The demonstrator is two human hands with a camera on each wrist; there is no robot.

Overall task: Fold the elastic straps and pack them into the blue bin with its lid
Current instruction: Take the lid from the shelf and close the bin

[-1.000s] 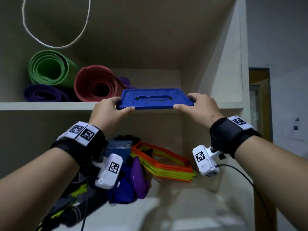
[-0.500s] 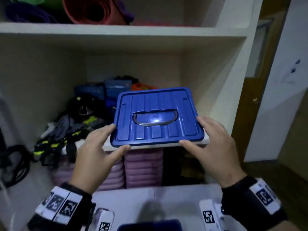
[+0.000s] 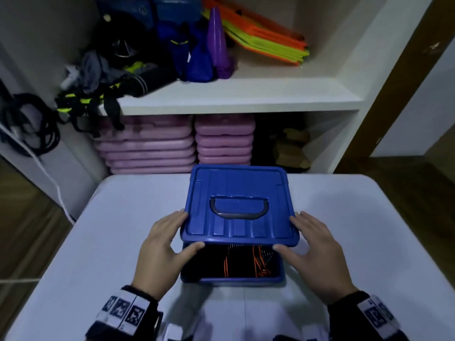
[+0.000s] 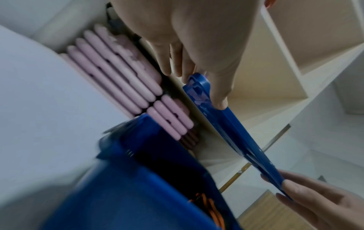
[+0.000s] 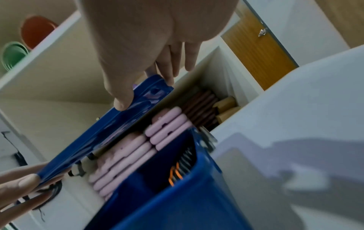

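A blue lid (image 3: 240, 205) with a dark handle hovers just over the open blue bin (image 3: 234, 279), its near edge raised above the bin's mouth. My left hand (image 3: 170, 237) pinches the lid's left edge, thumb underneath. My right hand (image 3: 310, 242) pinches the right edge the same way. Black and orange elastic straps (image 3: 246, 262) lie inside the bin. The left wrist view shows the lid (image 4: 226, 124) edge-on above the bin (image 4: 138, 179). In the right wrist view the lid (image 5: 110, 129) is tilted over the bin (image 5: 177, 202) and straps (image 5: 175, 174).
The bin stands on a white table (image 3: 123, 217) against a white shelf unit (image 3: 234, 97). Stacks of pink pads (image 3: 147, 148) fill the shelf space behind the table. Bags, a purple cone (image 3: 216, 40) and orange-yellow flat pieces (image 3: 266, 38) sit on the shelf above. A wooden door (image 3: 406, 82) is at right.
Both hands carried the lid from the upper shelf down to just above the bin on the table. The head view tilted down with it.
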